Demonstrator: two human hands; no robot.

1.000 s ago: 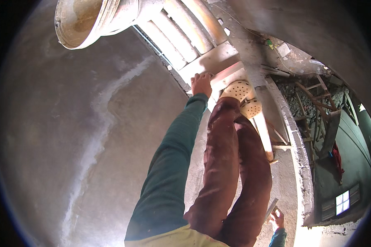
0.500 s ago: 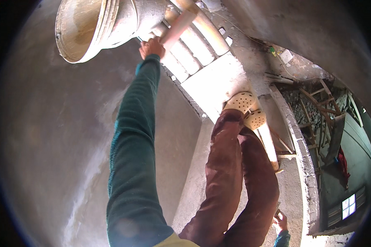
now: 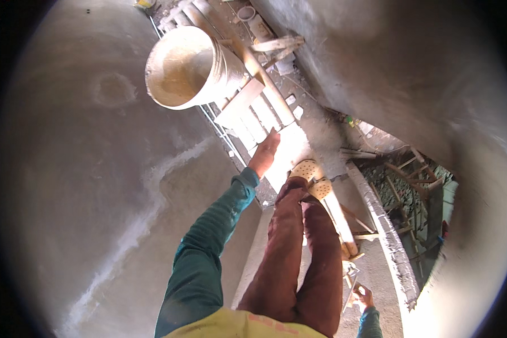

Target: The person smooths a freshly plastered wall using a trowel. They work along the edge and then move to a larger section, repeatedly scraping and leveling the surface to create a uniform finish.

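Observation:
My left hand (image 3: 263, 153) is off the short plank, above the bright board (image 3: 290, 138), with fingers extended and nothing visible held. The short pale plank (image 3: 239, 102) lies across the row of poles (image 3: 267, 112) beside a large, dirty white bucket (image 3: 180, 67). My right hand (image 3: 364, 299), low at right beside my leg, grips a thin flat tool (image 3: 348, 301), likely metal, only partly visible. My feet in perforated cream clogs (image 3: 305, 168) stand at the board's lower end, on the wooden walkway.
Grey plastered walls (image 3: 107, 191) curve around both sides. A rough ledge (image 3: 377, 214) borders a lower space at right with wooden framing (image 3: 422, 174) and rubble. Small containers (image 3: 259, 27), scattered debris and a wooden brace (image 3: 279, 44) lie along the upper right of the walkway.
My left hand carried the short plank up onto the poles beside the bucket, then let go and drew back down. The view has shifted, showing more beyond the bucket.

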